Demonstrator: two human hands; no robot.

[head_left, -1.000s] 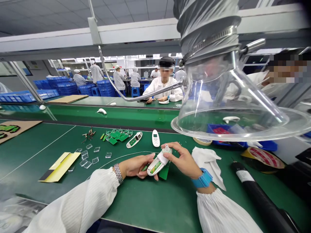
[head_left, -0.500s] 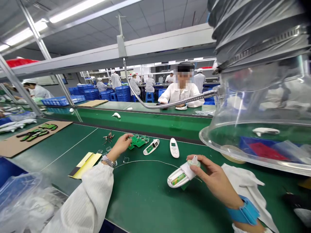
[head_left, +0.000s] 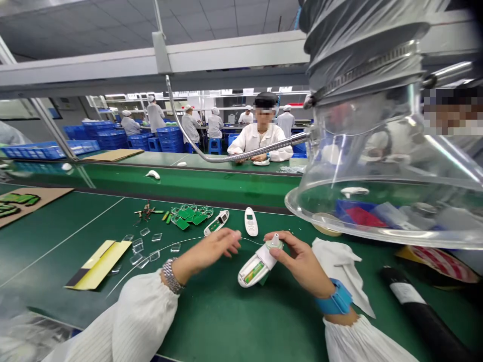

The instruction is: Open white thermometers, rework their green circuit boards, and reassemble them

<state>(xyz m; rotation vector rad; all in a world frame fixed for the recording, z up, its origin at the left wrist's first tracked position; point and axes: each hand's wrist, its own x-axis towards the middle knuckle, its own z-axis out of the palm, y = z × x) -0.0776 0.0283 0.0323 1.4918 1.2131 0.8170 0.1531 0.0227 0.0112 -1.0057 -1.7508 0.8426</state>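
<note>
White plastic casing (green circuit board inside) in right-hand fingers

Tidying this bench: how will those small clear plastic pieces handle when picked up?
The clear plastic pieces look thin and flat, so probably light and perhaps brittle. Lying smooth on the green mat, they may be slippery to pinch, but seem unlikely to roll.

From here I read the device shell at six o'clock as glossy white plastic, the hood at two o'clock as smooth clear plastic, the gooseneck at twelve as polished metal, the cloth at four as soft matt white fabric, and the bench mat at nine as smooth matt green.
</note>
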